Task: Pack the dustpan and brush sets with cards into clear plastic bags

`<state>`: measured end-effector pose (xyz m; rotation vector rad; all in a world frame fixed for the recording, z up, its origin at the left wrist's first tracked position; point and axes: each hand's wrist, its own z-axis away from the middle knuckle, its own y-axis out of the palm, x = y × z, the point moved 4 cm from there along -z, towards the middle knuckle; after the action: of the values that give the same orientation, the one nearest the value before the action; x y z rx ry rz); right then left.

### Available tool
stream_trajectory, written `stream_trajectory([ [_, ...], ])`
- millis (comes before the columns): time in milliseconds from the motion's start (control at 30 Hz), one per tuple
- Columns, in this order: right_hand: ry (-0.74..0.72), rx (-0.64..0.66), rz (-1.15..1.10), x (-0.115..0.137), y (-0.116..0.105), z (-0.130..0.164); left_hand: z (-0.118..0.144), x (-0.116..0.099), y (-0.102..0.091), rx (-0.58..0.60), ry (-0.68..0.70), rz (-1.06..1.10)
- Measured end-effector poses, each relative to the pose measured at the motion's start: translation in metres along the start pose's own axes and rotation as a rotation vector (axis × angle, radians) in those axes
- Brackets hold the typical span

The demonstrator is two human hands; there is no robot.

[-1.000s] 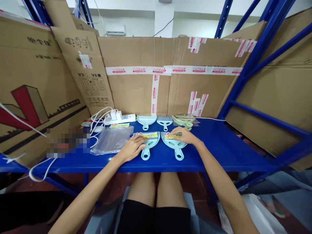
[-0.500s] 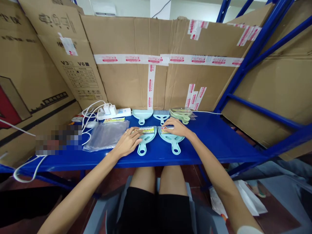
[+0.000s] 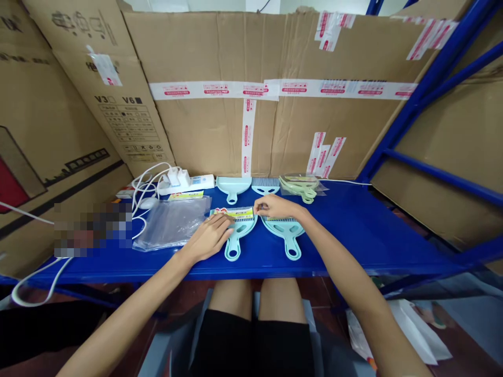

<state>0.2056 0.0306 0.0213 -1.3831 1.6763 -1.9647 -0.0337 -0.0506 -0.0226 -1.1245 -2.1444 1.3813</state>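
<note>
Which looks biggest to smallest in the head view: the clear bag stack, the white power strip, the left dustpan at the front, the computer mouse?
1. clear bag stack
2. white power strip and left dustpan: they look about alike, and the strip lies farther back, so no ranking between them.
3. computer mouse, plainly smallest.

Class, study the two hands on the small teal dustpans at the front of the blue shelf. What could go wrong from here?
1. The left dustpan and right dustpan lie near the blue shelf's front edge; a nudge from the left hand or right hand might tip one off.
2. The clear bags beside the left hand look slippery and could slide.
</note>
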Motion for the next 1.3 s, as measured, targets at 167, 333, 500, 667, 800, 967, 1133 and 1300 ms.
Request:
stream_trajectory([
  [167,-0.018,-0.001,0.016,-0.006,-0.006,-0.015,0.000,0.000,0.003,-0.006,0.015,-0.006],
  [333,-0.037,-0.015,0.005,-0.015,-0.016,-0.029,-0.001,-0.005,0.001,-0.021,0.041,-0.016],
  [500,-0.014,-0.026,-0.098,-0.016,-0.020,-0.031,0.000,-0.005,0.000,-0.049,0.053,-0.025],
  [667,0.026,-0.046,-0.068,-0.011,-0.029,-0.016,0.001,-0.004,0.002,-0.054,0.032,-0.074],
  [800,0.054,-0.034,-0.025,-0.010,-0.028,-0.005,0.001,-0.005,0.001,-0.040,0.031,-0.049],
  [967,0.089,0.078,0.016,-0.009,-0.006,-0.006,0.000,-0.005,0.002,-0.064,0.021,-0.004],
  [1133,0.066,0.026,0.015,0.004,-0.001,-0.006,0.006,-0.012,-0.005,-0.109,0.058,0.000],
  [1300,0.090,0.053,0.036,0.005,-0.002,-0.004,0.018,-0.032,-0.019,-0.117,0.212,0.084],
])
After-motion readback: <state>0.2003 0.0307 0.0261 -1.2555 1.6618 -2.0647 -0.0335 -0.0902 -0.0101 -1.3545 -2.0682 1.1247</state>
